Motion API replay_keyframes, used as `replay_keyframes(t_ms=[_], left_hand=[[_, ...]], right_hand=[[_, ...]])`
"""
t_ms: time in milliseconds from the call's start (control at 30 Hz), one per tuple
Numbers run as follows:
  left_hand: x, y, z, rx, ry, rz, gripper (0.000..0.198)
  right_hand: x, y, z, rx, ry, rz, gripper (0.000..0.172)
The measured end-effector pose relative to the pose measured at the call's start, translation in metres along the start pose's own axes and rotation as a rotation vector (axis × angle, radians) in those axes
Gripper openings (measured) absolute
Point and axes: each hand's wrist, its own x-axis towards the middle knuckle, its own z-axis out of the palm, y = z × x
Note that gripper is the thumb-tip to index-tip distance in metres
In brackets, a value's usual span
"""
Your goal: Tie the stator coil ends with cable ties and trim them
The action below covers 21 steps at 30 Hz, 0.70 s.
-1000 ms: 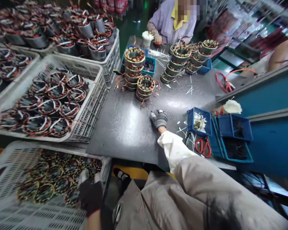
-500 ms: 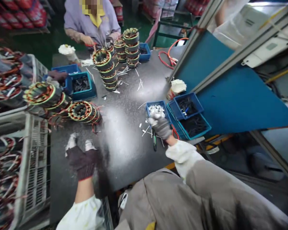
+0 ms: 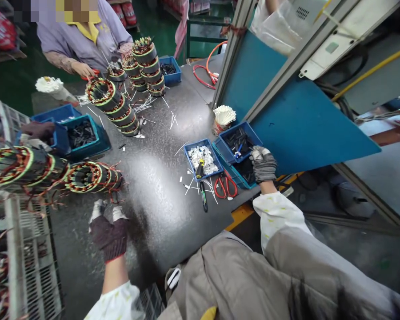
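Note:
My left hand [image 3: 108,229], in a dark glove with white fingertips, rests on the dark worktable [image 3: 153,178] with fingers stretched forward, just in front of a short pile of wound motor stators [image 3: 90,177]. My right hand [image 3: 262,163], in a grey knit glove, reaches into the blue bins at the table's right edge, over a bin of black parts [image 3: 238,141]. Its fingers curl downward; whether they hold anything is hidden. Red-handled scissors [image 3: 225,186] and a small screwdriver [image 3: 203,200] lie just left of it.
A blue bin of white pieces [image 3: 202,158] sits beside the scissors. Stacks of stators [image 3: 115,104] stand further back, where another person [image 3: 83,40] works. More blue bins [image 3: 83,135] stand at the left. A grey crate [image 3: 23,249] lies left; a blue panel [image 3: 286,111] rises right.
The view has swung right. My right hand moved from the bin of white pieces over to the black-parts bins. My left hand stays on the table near the stators.

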Motion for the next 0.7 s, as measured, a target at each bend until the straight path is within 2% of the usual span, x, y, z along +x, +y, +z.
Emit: replay_keyframes(t_ms=[133, 233, 333, 400, 467, 600, 700], left_hand=[[-0.006, -0.014, -0.006, 0.015, -0.029, 0.01, 0.069], [-0.011, -0.024, -0.009, 0.058, 0.016, 0.003, 0.067], [-0.017, -0.028, -0.015, 0.081, 0.001, -0.046, 0.061], [-0.013, -0.03, -0.018, 0.069, -0.02, -0.048, 0.057], [0.001, -0.035, -0.018, 0.128, 0.013, -0.032, 0.055], [0.046, -0.033, -0.013, 0.287, 0.003, 0.109, 0.055], [0.088, -0.017, -0.004, 0.363, -0.107, 0.172, 0.064]], right_hand=[[0.014, -0.021, 0.011, -0.03, -0.01, -0.063, 0.033], [0.016, -0.033, 0.005, -0.155, -0.081, -0.142, 0.031], [-0.003, -0.048, -0.005, -0.186, -0.131, -0.254, 0.049], [-0.023, -0.056, -0.002, -0.134, -0.038, -0.355, 0.058], [-0.051, -0.06, 0.012, -0.059, -0.056, -0.44, 0.049], [-0.145, -0.064, 0.059, 0.049, -0.611, -0.604, 0.032], [-0.224, -0.064, 0.092, 0.049, -0.988, -0.757, 0.033]])
